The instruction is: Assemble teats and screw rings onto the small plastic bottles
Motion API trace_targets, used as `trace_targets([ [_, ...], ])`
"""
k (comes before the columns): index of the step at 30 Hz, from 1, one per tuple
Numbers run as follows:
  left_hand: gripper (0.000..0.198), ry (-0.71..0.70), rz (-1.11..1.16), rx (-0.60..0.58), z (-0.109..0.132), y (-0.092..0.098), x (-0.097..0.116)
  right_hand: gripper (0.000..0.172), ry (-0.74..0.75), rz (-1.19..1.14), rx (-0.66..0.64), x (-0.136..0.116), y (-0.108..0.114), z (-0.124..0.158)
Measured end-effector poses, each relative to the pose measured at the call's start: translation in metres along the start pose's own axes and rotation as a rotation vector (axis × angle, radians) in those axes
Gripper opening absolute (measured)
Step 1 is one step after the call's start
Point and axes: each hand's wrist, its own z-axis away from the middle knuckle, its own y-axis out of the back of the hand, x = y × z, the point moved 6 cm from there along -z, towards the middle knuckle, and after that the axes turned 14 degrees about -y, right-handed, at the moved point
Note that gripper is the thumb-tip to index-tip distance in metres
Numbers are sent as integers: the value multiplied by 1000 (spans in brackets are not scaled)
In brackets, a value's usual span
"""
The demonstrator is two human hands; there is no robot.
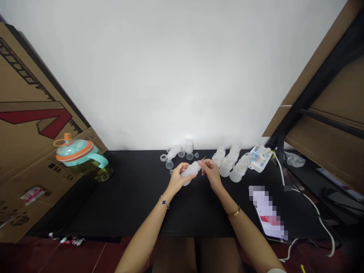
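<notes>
Holding bottle [191,170], L hand [178,178], R fingers [206,165] at neck

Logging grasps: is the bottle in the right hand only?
No, the left hand grips the translucent bottle, with the right hand at its end.

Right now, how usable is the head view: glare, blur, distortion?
Head view: wide-angle distortion makes the cardboard box and dark shelf frame lean inward; the white wall is bright, and the translucent bottles lose some edge contrast; the phone screen is pixelated out; the held bottle remains readable, without obvious motion blur.
</notes>
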Motion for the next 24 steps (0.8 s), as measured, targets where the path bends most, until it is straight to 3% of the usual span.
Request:
trace_targets([
  [11,57,333,470,-63,4,-9,-16,33,-27,-63,-179,-4,-8,2],
  [18,57,355,528,-91,7,-13,-9,29,-6,-42,-192,-5,-8,2],
  [24,58,345,501,-203,9,-19,-7,28,-18,-70,-200,-4,-8,3],
])
